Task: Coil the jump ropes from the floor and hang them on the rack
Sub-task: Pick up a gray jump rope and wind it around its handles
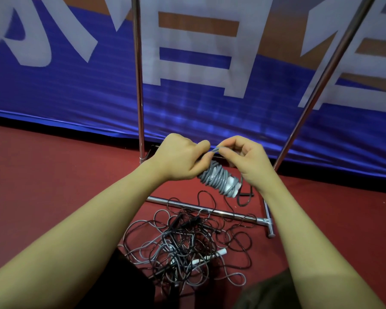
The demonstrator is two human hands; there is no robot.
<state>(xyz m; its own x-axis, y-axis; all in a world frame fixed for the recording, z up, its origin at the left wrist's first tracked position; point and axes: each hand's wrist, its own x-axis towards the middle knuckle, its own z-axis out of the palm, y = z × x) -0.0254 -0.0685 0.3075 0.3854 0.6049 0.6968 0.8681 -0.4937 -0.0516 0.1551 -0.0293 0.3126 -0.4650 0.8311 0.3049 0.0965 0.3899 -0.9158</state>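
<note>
Grey coiled jump rope (pixel 218 178) slants down-right between both hands, left hand (pixel 178 159) gripping its top, right hand (pixel 243 157) pinching the loose end above.

Both forearms bare, no sleeves in view; dark trousers (pixel 129 284) cover the legs

Even, moderately bright indoor light is falling from above; shadows are staying soft and faint. The steel rack uprights (pixel 138 85) are catching narrow bright streaks of glare, as is the base bar (pixel 201 207). Wide-angle distortion is bending the right upright and bowing the banner's (pixel 76 85) lower edge. Banner lettering is reading slightly soft, with a faint moiré shimmer across the blue. The rope tangle (pixel 183 248) on the red floor (pixel 54 175) is resolving sharply. Bottom corners are going dark.
</note>
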